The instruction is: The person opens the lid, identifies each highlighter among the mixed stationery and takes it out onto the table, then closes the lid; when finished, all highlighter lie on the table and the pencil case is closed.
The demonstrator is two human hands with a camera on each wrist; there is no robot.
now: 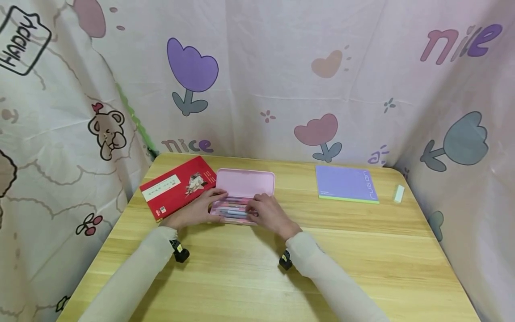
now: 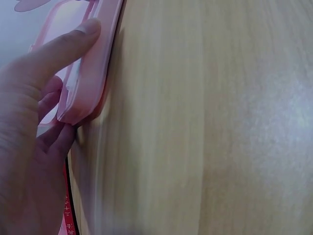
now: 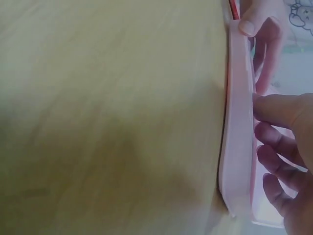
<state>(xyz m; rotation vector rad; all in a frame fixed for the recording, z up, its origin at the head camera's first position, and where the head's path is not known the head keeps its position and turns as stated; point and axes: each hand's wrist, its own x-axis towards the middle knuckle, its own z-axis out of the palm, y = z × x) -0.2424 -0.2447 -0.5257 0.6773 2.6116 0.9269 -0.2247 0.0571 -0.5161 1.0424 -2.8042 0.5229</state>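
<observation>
A pink pencil case (image 1: pixel 245 182) lies with its lid raised on the wooden table, several pens and pencils (image 1: pixel 234 211) inside it. My left hand (image 1: pixel 196 209) grips the case's left end, the thumb on the front wall (image 2: pixel 95 63) in the left wrist view. Over the right part of the case is my right hand (image 1: pixel 270 213), its fingertips bent down among the pens. The right wrist view shows those fingers (image 3: pixel 279 139) inside the front rim; whether they pinch a pen is hidden.
A red book (image 1: pixel 177 190) lies at the left, beside the case. A purple notebook (image 1: pixel 346 183) and a small white and green eraser (image 1: pixel 398 193) lie at the right. Printed curtains hang behind and beside the table (image 1: pixel 241 286).
</observation>
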